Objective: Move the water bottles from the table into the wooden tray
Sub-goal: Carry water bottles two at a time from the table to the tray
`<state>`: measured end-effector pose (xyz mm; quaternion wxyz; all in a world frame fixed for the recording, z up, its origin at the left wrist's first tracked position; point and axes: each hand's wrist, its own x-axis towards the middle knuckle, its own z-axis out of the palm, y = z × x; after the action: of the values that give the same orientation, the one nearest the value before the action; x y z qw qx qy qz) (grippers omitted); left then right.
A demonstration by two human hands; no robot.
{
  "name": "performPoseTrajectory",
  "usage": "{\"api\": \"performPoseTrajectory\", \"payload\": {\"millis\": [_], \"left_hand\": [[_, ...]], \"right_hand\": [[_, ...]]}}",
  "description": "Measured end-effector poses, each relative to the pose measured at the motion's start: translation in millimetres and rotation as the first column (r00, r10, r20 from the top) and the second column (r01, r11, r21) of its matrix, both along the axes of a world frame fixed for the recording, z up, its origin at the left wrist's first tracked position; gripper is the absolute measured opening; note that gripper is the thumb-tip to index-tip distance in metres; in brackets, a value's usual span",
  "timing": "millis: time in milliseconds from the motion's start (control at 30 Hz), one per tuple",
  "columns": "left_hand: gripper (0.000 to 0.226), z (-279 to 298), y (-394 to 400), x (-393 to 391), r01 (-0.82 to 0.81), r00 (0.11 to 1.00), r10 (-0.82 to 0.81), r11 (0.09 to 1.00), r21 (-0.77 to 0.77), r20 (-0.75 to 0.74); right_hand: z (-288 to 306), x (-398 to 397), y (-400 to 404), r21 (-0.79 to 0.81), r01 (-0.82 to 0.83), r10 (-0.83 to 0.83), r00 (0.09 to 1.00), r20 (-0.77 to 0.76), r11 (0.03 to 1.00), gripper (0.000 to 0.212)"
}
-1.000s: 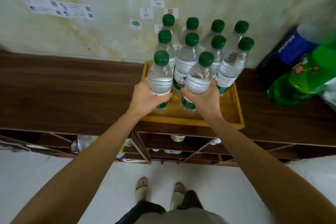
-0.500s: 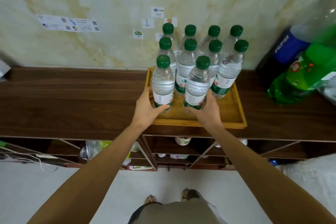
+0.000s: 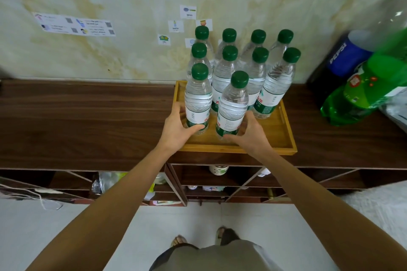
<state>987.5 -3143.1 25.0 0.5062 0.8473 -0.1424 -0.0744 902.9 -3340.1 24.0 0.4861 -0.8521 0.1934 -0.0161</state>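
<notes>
Placement step in hand. Ten clear plastic water bottles with green caps stand in the shallow wooden tray (image 3: 286, 147) at frame centre. Left hand (image 3: 176, 132) wraps the front-left bottle (image 3: 198, 99); right hand (image 3: 251, 136) wraps the front-centre bottle (image 3: 233, 105), fingers curled around each base. Both arms extended forward. Judged next: release and withdraw without toppling neighbours.

1. Your left hand (image 3: 176, 132) covers the base of the front-left water bottle (image 3: 197, 99); its fingers pass out of sight behind it.
2. Your right hand (image 3: 251, 136) hides the foot of the front-right water bottle (image 3: 232, 105).
3. Rear bottles (image 3: 229, 50), toward 12 o'clock, show only caps and shoulders.
4. At 3 o'clock, the soda bottles (image 3: 363, 86) are blurred and cut off by the frame edge.
5. The wall stickers (image 3: 74, 26), toward 10 o'clock, carry print too small to read.
</notes>
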Motion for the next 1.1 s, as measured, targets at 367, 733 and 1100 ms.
{"api": "performPoseTrajectory", "payload": {"millis": [367,733,1100], "left_hand": [[0.07,-8,7,5,0.064,0.997,-0.064,0.998,0.011,-0.047],[0.073,0,6,-1,0.076,0.996,-0.075,0.997,0.016,-0.051],[0.07,15,21,-5,0.102,0.994,-0.096,0.977,0.185,-0.046]], "right_hand": [[2,9,11,-0.11,0.02,-0.014,0.998,0.058,0.994,0.063],[8,16,17,-0.14,0.089,-0.087,0.996,0.022,0.986,0.066],[15,-14,31,-0.142,0.169,-0.164,0.985,0.044,0.975,0.041]]}}
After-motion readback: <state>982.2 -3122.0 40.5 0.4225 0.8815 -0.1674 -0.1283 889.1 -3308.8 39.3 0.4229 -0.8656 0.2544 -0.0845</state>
